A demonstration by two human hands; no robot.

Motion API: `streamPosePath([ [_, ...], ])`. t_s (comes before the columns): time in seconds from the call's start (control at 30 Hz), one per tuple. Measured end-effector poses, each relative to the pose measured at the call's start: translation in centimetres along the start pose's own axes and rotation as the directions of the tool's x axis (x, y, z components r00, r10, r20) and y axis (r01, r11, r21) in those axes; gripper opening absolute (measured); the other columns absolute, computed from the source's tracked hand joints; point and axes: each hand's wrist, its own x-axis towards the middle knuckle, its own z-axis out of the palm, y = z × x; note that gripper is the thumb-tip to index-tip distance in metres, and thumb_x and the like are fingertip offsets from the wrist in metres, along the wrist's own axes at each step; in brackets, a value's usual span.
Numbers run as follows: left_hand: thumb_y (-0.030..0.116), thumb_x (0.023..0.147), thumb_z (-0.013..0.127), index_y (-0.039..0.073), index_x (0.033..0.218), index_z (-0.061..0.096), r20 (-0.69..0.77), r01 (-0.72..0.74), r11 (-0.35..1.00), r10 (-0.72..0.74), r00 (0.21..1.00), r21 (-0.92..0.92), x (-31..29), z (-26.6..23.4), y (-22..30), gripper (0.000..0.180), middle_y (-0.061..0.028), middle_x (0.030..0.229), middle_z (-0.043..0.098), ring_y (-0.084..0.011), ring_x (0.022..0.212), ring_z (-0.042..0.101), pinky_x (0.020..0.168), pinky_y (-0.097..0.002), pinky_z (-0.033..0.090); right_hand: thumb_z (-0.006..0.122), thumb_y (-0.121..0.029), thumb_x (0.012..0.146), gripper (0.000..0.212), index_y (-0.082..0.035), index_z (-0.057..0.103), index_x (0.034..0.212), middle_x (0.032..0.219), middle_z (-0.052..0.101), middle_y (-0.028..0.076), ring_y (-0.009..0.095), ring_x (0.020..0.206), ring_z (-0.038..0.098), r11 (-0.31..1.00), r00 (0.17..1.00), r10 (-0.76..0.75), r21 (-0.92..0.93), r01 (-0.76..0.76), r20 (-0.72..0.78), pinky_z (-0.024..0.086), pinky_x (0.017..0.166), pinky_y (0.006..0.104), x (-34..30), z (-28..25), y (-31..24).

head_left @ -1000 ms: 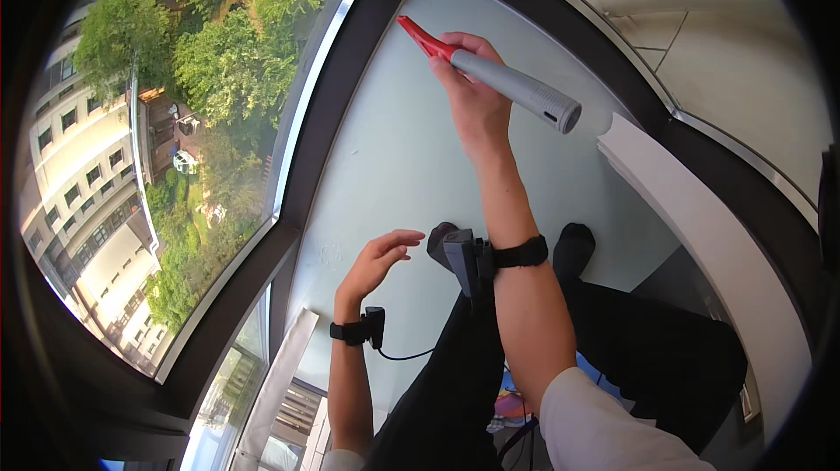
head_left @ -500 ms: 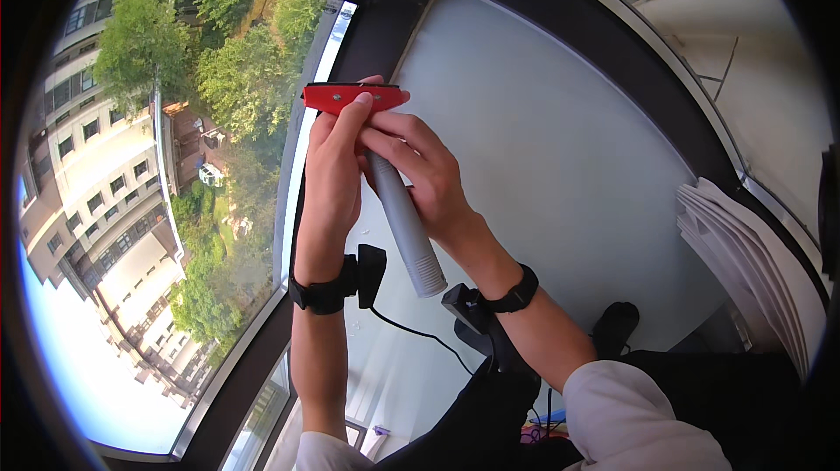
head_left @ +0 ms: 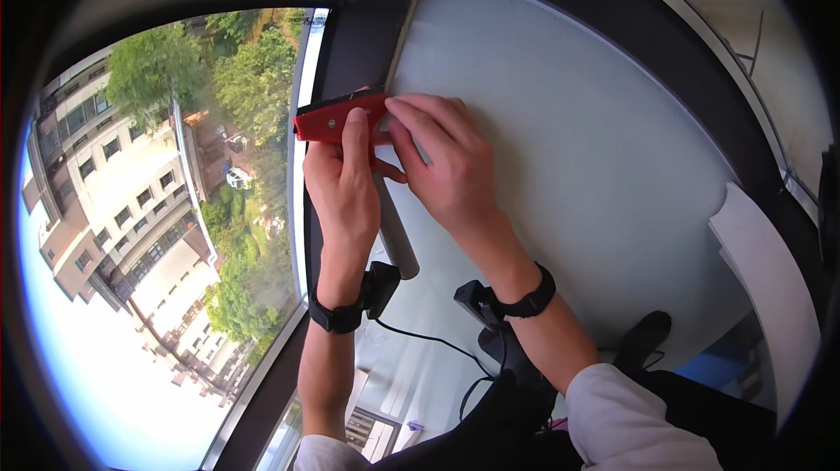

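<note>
A scraper with a flat red head [head_left: 337,118] and a dark strip along its far edge is in front of me. Its grey ribbed handle [head_left: 398,239] points back toward my body, partly hidden behind my left hand. My left hand [head_left: 343,191] grips the head from the near side, with the thumb pressed flat on its red face. At the head's right end, the fingertips of my right hand [head_left: 451,160] are closed on its edge and corner. Each wrist wears a black strap with a small black box.
A window [head_left: 175,208] fills the left, with trees and buildings outside. Dark frame bars [head_left: 354,42] border a pale frosted panel [head_left: 595,182]. White folded sheets [head_left: 770,270] stand at the right. A black cable [head_left: 429,338] runs from the left wrist box; a dark shoe [head_left: 645,337] shows below.
The scraper's head has tilted, its left end dropping, and the handle has swung more upright. My right hand has moved from the handle's neck to the head's right end.
</note>
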Motion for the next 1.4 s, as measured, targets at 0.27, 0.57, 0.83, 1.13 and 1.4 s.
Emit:
streamPosePath([
  [0.27, 0.023, 0.111, 0.055, -0.009, 0.115, 0.069, -0.139, -0.054, 0.991, 0.071, 0.988, 0.119, 0.5, 0.7, -0.6, 0.036, -0.0124, 0.095, 0.076, -0.013, 0.076, 0.07, 0.054, -0.0263, 0.056, 0.069, -0.002, 0.085, 0.034, 0.001, 0.07, 0.118, 0.101, 0.064, 0.009, 0.027, 0.088, 0.064, 0.979, 0.996, 0.061, -0.2, -0.046, 0.072, 0.056, 0.074, 0.0368, 0.3, 0.5, -0.3],
  [0.57, 0.02, 0.107, 0.059, -0.003, 0.101, 0.071, -0.197, -0.049, 0.938, 0.123, 0.973, 0.343, 0.8, 1.5, 0.3, 0.026, -0.0094, 0.078, 0.068, -0.0121, 0.055, 0.059, 0.047, -0.0287, 0.045, 0.064, -0.008, 0.089, 0.039, 0.002, 0.067, 0.126, 0.098, 0.061, 0.008, 0.023, 0.085, 0.065, 0.961, 0.988, 0.078, -0.274, -0.04, 0.131, 0.057, 0.068, 0.0342, 0.7, 0.9, -0.4],
  [0.83, 0.016, 0.104, 0.061, -0.004, 0.093, 0.068, -0.178, -0.138, 0.862, 0.253, 0.951, 0.489, 1.2, 1.3, -0.8, 0.025, -0.0163, 0.073, 0.062, -0.0263, 0.061, 0.059, 0.058, -0.0403, 0.042, 0.065, -0.006, 0.085, 0.034, 0.001, 0.067, 0.118, 0.099, 0.059, 0.007, 0.023, 0.086, 0.065, 0.95, 0.983, 0.115, -0.306, -0.066, 0.143, 0.058, 0.067, 0.0345, 0.7, 1.3, -0.7],
  [1.13, 0.016, 0.104, 0.061, -0.005, 0.09, 0.067, -0.158, -0.184, 0.788, 0.334, 0.929, 0.587, 1.6, 1.4, -0.6, 0.026, -0.0201, 0.075, 0.063, -0.0322, 0.063, 0.058, 0.059, -0.0427, 0.042, 0.066, -0.006, 0.083, 0.023, -0.003, 0.066, 0.106, 0.097, 0.058, 0.006, 0.022, 0.085, 0.065, 0.942, 0.985, 0.136, -0.323, -0.096, 0.103, 0.058, 0.064, 0.0338, 1.1, 1.6, -1.0],
  [1.4, 0.016, 0.104, 0.061, -0.005, 0.094, 0.069, -0.15, -0.122, 0.79, 0.261, 0.954, 0.601, 0.9, 1.6, -0.3, 0.024, -0.0209, 0.08, 0.065, -0.0335, 0.067, 0.06, 0.062, -0.043, 0.044, 0.07, -0.006, 0.08, 0.023, -0.004, 0.067, 0.103, 0.099, 0.057, 0.006, 0.021, 0.084, 0.065, 0.946, 0.985, 0.097, -0.32, -0.046, 0.145, 0.058, 0.064, 0.033, 0.7, 1.4, -0.5],
])
